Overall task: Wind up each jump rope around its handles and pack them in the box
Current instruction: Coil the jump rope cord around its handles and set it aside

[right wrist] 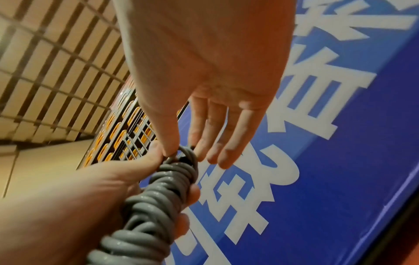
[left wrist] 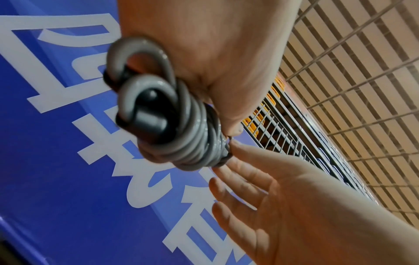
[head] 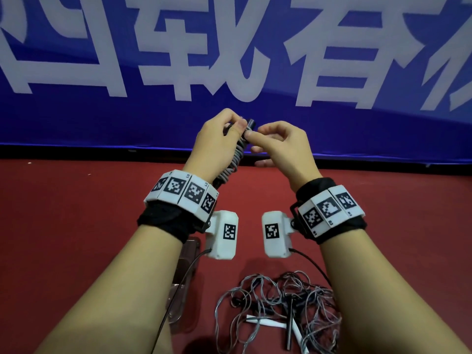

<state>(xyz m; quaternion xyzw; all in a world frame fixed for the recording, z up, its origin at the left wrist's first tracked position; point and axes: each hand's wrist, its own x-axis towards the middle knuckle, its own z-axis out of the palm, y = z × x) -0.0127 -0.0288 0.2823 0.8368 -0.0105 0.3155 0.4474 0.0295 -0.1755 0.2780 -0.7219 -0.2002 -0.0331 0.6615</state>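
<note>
A wound jump rope, grey cord coiled tight round its black handles, is held up in front of a blue banner by the left hand, whose fingers are curled round the bundle. The top end of the coil is pinched between thumb and forefinger of the right hand, the other fingers kept straight. A tangle of loose ropes is seen low on the red floor, well apart from the hands.
</note>
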